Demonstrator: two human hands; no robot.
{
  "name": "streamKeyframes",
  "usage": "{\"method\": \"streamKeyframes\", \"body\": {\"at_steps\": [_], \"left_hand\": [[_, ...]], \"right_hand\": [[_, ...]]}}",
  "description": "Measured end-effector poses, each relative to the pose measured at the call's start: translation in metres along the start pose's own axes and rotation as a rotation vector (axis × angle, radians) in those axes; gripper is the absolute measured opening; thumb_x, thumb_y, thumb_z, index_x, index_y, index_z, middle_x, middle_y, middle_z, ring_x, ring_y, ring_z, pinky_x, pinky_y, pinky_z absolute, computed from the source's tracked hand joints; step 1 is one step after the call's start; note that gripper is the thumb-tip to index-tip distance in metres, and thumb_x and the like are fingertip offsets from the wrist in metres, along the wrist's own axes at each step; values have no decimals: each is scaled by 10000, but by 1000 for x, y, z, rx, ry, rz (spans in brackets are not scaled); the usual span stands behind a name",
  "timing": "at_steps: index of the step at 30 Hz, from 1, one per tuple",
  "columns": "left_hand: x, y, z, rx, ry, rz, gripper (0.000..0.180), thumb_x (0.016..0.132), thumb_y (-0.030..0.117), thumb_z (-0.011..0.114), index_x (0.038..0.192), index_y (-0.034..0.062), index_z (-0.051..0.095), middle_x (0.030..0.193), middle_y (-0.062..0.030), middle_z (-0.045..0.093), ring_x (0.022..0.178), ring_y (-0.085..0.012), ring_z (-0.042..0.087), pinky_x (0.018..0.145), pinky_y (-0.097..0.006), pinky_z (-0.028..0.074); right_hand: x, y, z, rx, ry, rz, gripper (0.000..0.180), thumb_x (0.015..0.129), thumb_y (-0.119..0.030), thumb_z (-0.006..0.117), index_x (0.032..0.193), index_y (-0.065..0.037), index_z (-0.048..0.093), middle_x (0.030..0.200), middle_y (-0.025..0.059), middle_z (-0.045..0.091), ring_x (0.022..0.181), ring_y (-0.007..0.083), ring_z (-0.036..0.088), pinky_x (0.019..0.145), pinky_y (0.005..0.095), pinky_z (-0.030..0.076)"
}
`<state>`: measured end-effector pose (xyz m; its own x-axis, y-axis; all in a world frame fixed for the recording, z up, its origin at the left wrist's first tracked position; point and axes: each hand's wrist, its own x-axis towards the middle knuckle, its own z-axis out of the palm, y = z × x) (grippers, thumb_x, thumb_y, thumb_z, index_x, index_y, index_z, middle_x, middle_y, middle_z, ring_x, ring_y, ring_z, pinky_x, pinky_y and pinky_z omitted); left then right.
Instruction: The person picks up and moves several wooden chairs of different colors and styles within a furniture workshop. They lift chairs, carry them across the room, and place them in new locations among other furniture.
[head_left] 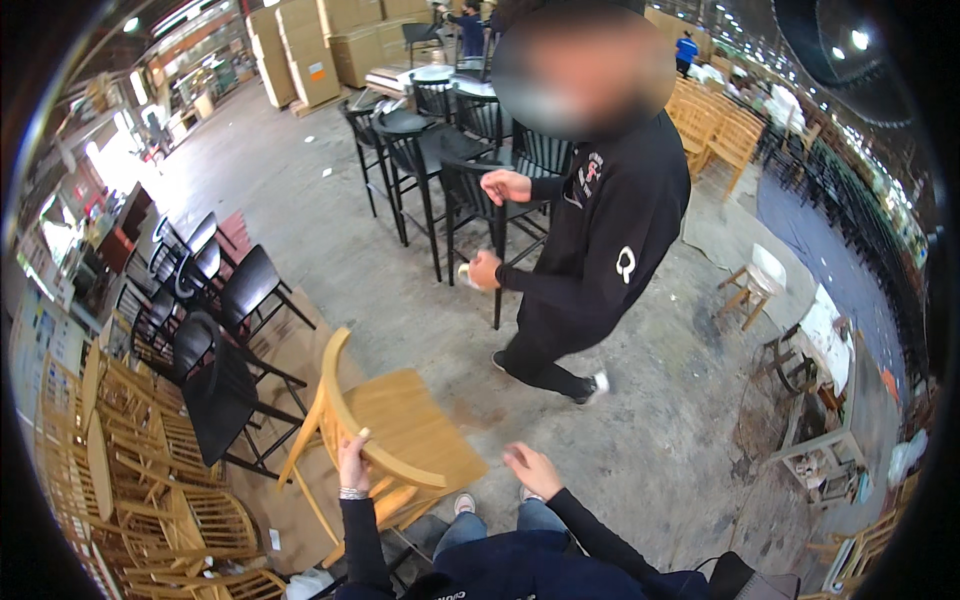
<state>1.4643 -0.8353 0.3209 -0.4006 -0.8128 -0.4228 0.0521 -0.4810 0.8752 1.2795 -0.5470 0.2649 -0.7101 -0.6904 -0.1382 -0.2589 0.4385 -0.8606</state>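
A light wooden chair stands tilted in front of me, its curved back rail toward my left. My left hand grips that back rail near its lower end. My right hand hovers open just right of the seat's corner, holding nothing. A person in a black hoodie stands facing me across the chair, one hand closed on a small pale object and the other hand raised beside a black stool.
Black bar stools cluster behind the person, and more black stools stand at my left. Stacked wooden chairs fill the lower left. Cardboard boxes sit at the back. A small white-seated stool and cluttered furniture stand right.
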Motion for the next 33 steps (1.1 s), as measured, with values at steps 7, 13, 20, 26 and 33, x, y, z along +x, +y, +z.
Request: {"method": "streamKeyframes", "body": {"at_steps": [7,13,20,26,33], "left_hand": [[-39,9,-35,-89,-29,52,236,748,63,620,973,37,552,834,-19,605,725,-129,578,638,-269,470],[-60,53,-112,-198,227,156,140,763,153,574,835,35,550,594,-43,538,479,-118,519,445,-232,419],[-69,70,-133,-186,372,85,188,750,140,542,889,13,552,588,-32,527,453,-126,509,423,-236,415],[-58,82,-136,-176,299,71,197,707,111,647,859,1,586,600,-20,543,452,-102,501,434,-225,400],[-39,97,-106,-145,400,73,203,708,167,618,819,15,542,601,-25,518,454,-110,492,427,-231,390]], "right_hand": [[39,-204,-88,-161,207,-295,251,845,-298,570,903,-63,638,801,129,640,762,263,625,684,337,490],[243,-334,-173,-507,503,-694,343,875,-370,472,829,-78,646,801,154,636,778,301,614,668,390,478],[340,-379,302,-577,-570,-1006,467,908,-378,405,692,-22,617,734,224,592,744,383,574,661,454,456],[332,-254,248,-135,-190,-910,379,913,-296,463,722,-10,621,637,230,531,567,398,517,501,449,383],[287,32,100,-629,-76,-195,606,930,-405,355,633,61,604,640,265,553,619,440,553,588,521,403]]}}
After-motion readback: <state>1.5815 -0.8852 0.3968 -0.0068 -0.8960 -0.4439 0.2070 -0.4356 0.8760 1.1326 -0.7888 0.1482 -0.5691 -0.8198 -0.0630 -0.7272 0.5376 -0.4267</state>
